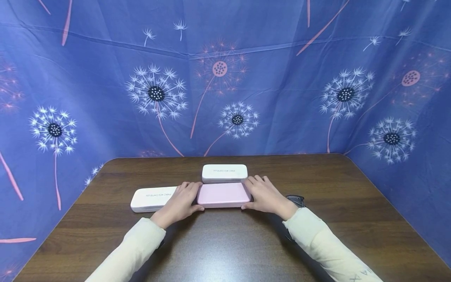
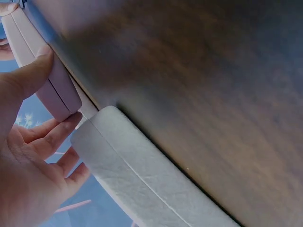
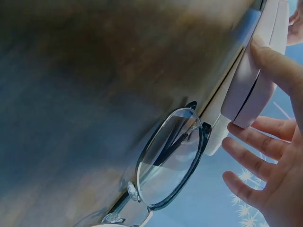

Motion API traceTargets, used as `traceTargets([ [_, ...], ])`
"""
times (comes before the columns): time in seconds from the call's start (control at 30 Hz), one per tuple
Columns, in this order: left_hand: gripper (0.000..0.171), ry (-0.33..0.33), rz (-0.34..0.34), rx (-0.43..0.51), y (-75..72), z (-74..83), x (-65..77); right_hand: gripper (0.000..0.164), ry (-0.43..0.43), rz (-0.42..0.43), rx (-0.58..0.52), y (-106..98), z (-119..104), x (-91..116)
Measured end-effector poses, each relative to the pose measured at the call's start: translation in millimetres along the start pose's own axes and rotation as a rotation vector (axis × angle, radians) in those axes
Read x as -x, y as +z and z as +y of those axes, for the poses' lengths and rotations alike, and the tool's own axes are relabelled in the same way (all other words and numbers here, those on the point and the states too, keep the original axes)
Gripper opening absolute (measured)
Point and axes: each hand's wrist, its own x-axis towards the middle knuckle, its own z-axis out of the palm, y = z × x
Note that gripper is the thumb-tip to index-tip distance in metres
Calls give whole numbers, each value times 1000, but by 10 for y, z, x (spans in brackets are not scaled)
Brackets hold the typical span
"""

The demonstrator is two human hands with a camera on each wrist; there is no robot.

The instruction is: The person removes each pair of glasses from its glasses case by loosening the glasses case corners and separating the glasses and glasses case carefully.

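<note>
A pink glasses case (image 1: 224, 195) lies level between my two hands, close over the table. My left hand (image 1: 179, 202) pinches its left end, the thumb on the near side and fingertips at the far corner. At the other end my right hand (image 1: 266, 196) grips it the same way, as the right wrist view shows with the case (image 3: 251, 90) between thumb and forefinger. A white glasses case (image 1: 151, 199) with printed lettering sits beside my left hand, which partly covers it. Right behind the pink case is a second white case (image 1: 224, 172).
Eyeglasses (image 3: 170, 161) with a dark frame stand on the table by my right wrist, mostly hidden under the forearm in the head view. The brown wooden table (image 1: 225, 243) ends at a blue dandelion-print curtain (image 1: 282, 129) behind and at the sides.
</note>
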Motion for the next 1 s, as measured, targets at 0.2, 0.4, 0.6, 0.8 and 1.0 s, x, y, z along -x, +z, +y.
traceTargets([
  [0.2, 73, 7, 2, 12, -23, 59, 67, 77, -12, 0, 10, -8, -23, 79],
  [0.4, 73, 45, 25, -5, -25, 108, 128, 76, -19, 3, -2, -17, -58, 167],
  [0.6, 74, 62, 14, -16, -22, 155, 193, 75, -31, 12, 12, -25, -97, 258],
  [0.8, 74, 74, -9, -14, -27, 205, 249, 75, -42, 5, 23, -28, -136, 334],
  [1.0, 75, 85, -22, -24, -34, 244, 288, 76, -50, 1, 35, -32, -167, 410],
])
